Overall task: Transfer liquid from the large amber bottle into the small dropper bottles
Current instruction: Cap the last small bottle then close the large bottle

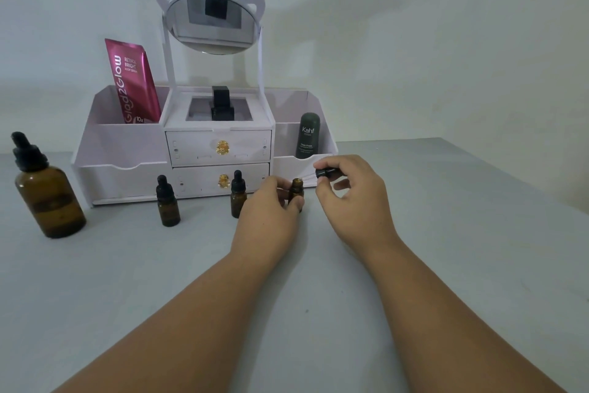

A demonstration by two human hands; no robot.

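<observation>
The large amber bottle (49, 198) stands at the far left of the table with its black dropper cap on, partly filled. Two small amber dropper bottles (167, 203) (238, 193) stand capped in front of the organizer. A third small bottle (296, 189) stands uncapped on the table, with my left hand (271, 207) gripping its body. My right hand (353, 198) holds that bottle's black dropper cap (325, 172) just to the right of and above the open neck.
A pale pink organizer (127, 144) with a cat-ear mirror (210, 22), two drawers, a pink serum pouch (135, 80), a black bottle (221, 104) and a dark green stick (308, 136) stands at the back against the wall. The grey table's right edge (510, 176) runs diagonally.
</observation>
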